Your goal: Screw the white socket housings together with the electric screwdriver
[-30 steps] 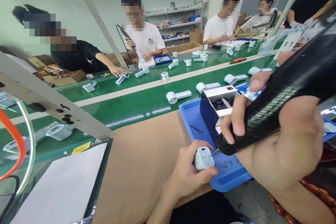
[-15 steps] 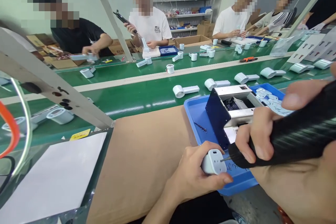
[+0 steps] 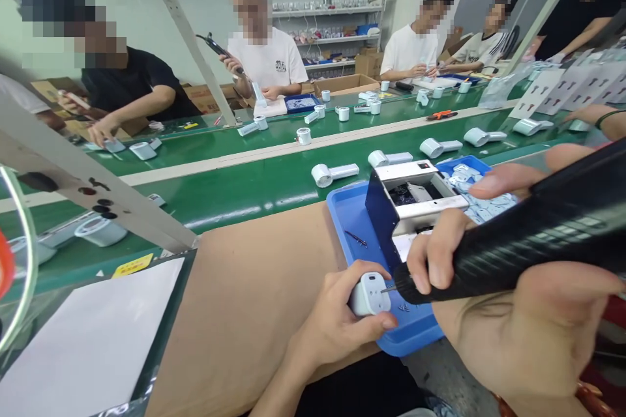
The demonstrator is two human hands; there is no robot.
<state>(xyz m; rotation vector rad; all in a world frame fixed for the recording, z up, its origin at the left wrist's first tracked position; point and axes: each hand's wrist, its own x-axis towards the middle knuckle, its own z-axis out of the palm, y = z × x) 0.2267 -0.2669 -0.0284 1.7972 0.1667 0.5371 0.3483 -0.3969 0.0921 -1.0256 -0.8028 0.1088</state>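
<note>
My left hand is wrapped round a pale blue plastic part, its end face with a small slot and holes turned to the right. My right hand grips a thick black electric screwdriver, and its thin bit meets that end face. Both hands are over the near edge of a blue tray. Small screws lie in the tray beside the bit. A dark and white metal box stands in the tray.
A brown board lies left of the tray, with white paper beyond it. Handheld pale blue units line the green conveyor. A slanted metal post rises at left. Several people sit opposite.
The view has shifted, so my hands, the part and the tray appear further left. The bit remains at the end face. At far left, a person's hand has moved to a unit on the conveyor.
</note>
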